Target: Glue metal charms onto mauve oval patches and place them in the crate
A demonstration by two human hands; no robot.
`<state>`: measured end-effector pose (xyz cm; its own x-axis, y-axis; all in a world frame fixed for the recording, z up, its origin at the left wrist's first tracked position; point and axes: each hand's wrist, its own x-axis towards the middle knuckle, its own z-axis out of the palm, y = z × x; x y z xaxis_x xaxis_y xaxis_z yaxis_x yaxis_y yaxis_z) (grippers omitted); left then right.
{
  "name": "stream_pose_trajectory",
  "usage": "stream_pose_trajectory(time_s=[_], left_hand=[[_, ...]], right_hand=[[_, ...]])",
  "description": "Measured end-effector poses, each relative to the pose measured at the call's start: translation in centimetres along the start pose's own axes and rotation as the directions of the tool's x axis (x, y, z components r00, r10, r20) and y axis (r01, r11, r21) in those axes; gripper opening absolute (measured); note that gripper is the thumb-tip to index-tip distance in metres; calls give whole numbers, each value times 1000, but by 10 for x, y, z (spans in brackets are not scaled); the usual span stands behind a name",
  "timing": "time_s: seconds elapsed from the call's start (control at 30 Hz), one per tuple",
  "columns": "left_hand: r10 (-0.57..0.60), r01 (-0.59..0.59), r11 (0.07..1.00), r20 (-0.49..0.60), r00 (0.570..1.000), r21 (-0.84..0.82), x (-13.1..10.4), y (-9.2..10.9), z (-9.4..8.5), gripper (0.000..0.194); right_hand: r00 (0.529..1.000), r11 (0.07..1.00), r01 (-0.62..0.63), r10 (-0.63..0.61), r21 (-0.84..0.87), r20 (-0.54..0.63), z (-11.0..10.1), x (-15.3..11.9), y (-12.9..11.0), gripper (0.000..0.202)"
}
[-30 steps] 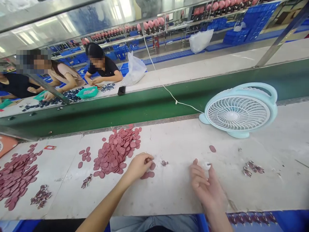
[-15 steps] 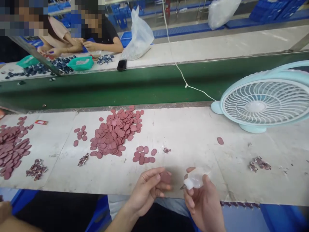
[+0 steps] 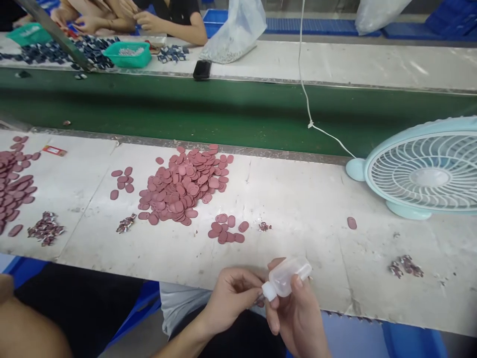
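Over the table's near edge, my right hand (image 3: 298, 313) is closed around a small translucent squeeze bottle (image 3: 286, 276), tilted with its white cap down to the left. My left hand (image 3: 234, 301) is pinched at the bottle's tip; its fingers hide most of the tip and the maroon oval piece they held a moment ago. Beyond the hands lies a small group of maroon oval pieces (image 3: 225, 229). A large heap of the same ovals (image 3: 182, 186) spreads to the left of it. A little pile of small shiny maroon bits (image 3: 265, 226) sits nearby.
A light-blue fan (image 3: 428, 174) stands at the right, its white cord (image 3: 309, 109) running upward. More shiny bits (image 3: 406, 266) and a single oval (image 3: 352, 223) lie to the right. Across the green channel (image 3: 223, 114), other people's hands work beside teal baskets (image 3: 128, 57).
My left hand has moved right with its piece, up to the bottle's tip. My right hand has shifted slightly left with the bottle. The head view has tipped downward.
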<state>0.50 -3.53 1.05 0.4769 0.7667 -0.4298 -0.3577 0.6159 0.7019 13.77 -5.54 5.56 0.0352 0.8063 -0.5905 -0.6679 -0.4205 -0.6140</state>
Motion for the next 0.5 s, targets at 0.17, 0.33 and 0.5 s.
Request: stream_pose_trajectory(time_s=[0.17,0.33,0.5], left_hand=[[-74,85,990,101,992,-112,5,1,-7,14],[-183,193,929,61,981,-316,8,3,-10,27],[-218,239,852,98,971,-465,4,3,-7,24]], right_hand=[[995,996,-86,85,13,46,-5,2,0,48],[993,993,114,-114,-12,8,-17,1,-12,49],[859,827,459,-507,-324,-78,-12,-6,-20,33]])
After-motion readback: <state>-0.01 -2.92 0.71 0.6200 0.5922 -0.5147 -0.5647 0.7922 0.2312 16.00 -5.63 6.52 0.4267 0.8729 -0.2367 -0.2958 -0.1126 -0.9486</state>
